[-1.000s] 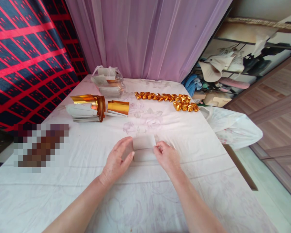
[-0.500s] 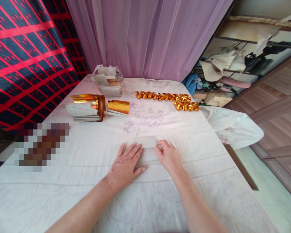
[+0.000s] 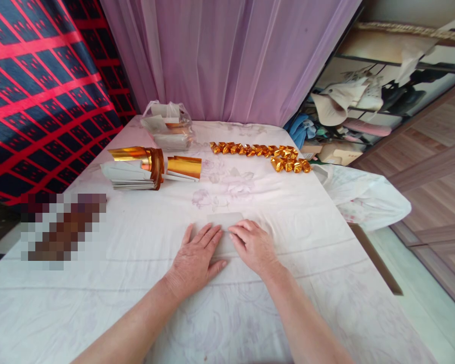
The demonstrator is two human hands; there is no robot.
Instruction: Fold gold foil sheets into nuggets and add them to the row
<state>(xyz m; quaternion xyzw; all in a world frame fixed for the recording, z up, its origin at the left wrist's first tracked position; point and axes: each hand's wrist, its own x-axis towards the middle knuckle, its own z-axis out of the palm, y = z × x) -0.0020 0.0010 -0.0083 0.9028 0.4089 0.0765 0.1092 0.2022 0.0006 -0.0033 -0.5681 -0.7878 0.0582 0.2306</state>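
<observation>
A small pale sheet of paper (image 3: 224, 219) lies flat on the white flowered tablecloth (image 3: 136, 237) near the table's front middle. My left hand (image 3: 197, 257) rests palm down on its left part, fingers spread. My right hand (image 3: 253, 246) lies flat on its right part, fingertips close to those of the left hand. Only the sheet's far edge shows past my fingers. Neither hand grips anything.
A stack of white sheets with gold foil pieces (image 3: 151, 169) sits at the back left. Behind it is a clear plastic bag of paper (image 3: 168, 126). A row of folded gold pieces (image 3: 261, 154) runs across the back right. The table's right edge drops to the floor.
The raised fold of the sheet has been pressed flat. My left hand moved onto the sheet and spread out; my right hand slid left from the sheet's right edge onto it.
</observation>
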